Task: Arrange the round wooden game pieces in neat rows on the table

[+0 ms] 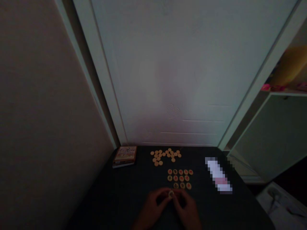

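Note:
Both of my hands meet over the near part of a dark table (pixel 134 191). My left hand (pixel 155 206) and my right hand (pixel 185 206) pinch a small round wooden game piece (pixel 171 194) between their fingertips. Just beyond it, several round pieces with red or dark marks (pixel 180 178) lie face up in neat rows. Farther back sits a loose heap of plain tan pieces (pixel 165 156). The scene is very dim.
A small printed box (pixel 125 156) lies at the table's far left corner. A blurred white and pink oblong (pixel 218 175) lies on the right. A pale door (pixel 177 80) stands behind the table, a wall on the left, shelving (pixel 285 86) on the right.

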A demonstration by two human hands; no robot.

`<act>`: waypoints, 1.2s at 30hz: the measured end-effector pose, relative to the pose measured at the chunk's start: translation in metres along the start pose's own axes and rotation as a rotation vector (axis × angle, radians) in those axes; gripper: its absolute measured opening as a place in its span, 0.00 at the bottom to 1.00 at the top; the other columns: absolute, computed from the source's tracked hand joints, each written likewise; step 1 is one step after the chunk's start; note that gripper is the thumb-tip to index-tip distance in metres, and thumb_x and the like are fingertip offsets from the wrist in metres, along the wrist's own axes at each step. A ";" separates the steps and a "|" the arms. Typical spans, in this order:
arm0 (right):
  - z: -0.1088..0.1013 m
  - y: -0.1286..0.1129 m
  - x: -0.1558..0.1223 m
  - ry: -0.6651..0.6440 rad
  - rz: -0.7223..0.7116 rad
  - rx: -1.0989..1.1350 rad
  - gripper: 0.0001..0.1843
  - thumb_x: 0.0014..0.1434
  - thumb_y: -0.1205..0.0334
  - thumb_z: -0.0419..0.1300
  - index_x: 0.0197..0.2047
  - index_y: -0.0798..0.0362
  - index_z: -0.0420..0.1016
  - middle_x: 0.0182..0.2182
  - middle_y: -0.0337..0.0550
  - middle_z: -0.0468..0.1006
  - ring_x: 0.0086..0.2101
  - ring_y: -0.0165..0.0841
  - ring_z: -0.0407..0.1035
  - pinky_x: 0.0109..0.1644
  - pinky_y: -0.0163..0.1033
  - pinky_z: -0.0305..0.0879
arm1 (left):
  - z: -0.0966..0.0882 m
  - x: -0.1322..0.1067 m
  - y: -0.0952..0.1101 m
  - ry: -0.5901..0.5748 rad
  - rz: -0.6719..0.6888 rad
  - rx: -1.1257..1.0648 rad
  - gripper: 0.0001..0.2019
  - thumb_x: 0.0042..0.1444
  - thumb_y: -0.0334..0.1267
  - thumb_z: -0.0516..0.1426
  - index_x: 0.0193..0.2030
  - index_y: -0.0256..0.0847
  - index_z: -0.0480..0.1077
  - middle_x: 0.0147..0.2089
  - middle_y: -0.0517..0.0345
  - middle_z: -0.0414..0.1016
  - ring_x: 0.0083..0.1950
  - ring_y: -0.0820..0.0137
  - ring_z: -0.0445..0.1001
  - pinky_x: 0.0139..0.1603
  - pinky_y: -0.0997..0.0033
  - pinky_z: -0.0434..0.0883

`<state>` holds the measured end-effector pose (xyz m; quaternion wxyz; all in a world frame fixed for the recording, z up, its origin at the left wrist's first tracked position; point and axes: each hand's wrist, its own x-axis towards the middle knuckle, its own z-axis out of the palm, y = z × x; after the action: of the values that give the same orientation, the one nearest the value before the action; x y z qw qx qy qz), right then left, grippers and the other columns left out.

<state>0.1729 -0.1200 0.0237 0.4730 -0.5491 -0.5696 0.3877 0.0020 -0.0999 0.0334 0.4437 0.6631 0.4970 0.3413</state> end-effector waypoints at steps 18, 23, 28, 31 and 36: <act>0.000 0.013 0.000 0.011 0.000 -0.008 0.16 0.63 0.47 0.59 0.38 0.50 0.81 0.36 0.45 0.85 0.38 0.40 0.79 0.45 0.37 0.72 | 0.000 -0.001 0.008 -0.029 -0.003 -0.041 0.15 0.59 0.48 0.60 0.50 0.49 0.79 0.48 0.59 0.84 0.48 0.63 0.80 0.53 0.69 0.74; 0.000 0.006 0.000 -0.021 0.003 0.013 0.16 0.61 0.47 0.61 0.40 0.51 0.81 0.35 0.45 0.85 0.38 0.39 0.79 0.45 0.36 0.72 | -0.002 -0.001 0.005 -0.036 -0.012 -0.039 0.15 0.60 0.48 0.60 0.51 0.50 0.78 0.49 0.59 0.84 0.50 0.63 0.80 0.55 0.68 0.73; 0.001 0.005 0.000 -0.002 0.046 0.005 0.19 0.59 0.44 0.62 0.38 0.51 0.81 0.32 0.44 0.85 0.34 0.38 0.79 0.39 0.34 0.72 | -0.002 -0.001 0.002 -0.057 -0.006 -0.041 0.15 0.59 0.46 0.60 0.52 0.49 0.78 0.48 0.59 0.84 0.49 0.63 0.80 0.56 0.68 0.73; 0.000 0.007 0.000 0.019 0.050 -0.004 0.20 0.58 0.42 0.63 0.37 0.51 0.82 0.29 0.43 0.85 0.32 0.38 0.78 0.37 0.34 0.71 | -0.002 -0.001 0.002 -0.047 0.008 -0.029 0.14 0.59 0.46 0.61 0.50 0.49 0.79 0.47 0.59 0.85 0.49 0.63 0.80 0.56 0.67 0.73; -0.001 0.008 -0.001 0.004 0.047 -0.010 0.20 0.59 0.42 0.61 0.34 0.51 0.81 0.29 0.43 0.84 0.33 0.39 0.78 0.40 0.35 0.71 | -0.001 -0.002 0.005 -0.052 0.015 -0.013 0.13 0.59 0.45 0.61 0.49 0.49 0.79 0.47 0.61 0.85 0.48 0.63 0.80 0.55 0.69 0.73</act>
<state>0.1762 -0.1203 0.0168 0.4622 -0.5654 -0.5576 0.3947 0.0020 -0.1025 0.0381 0.4582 0.6724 0.4780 0.3307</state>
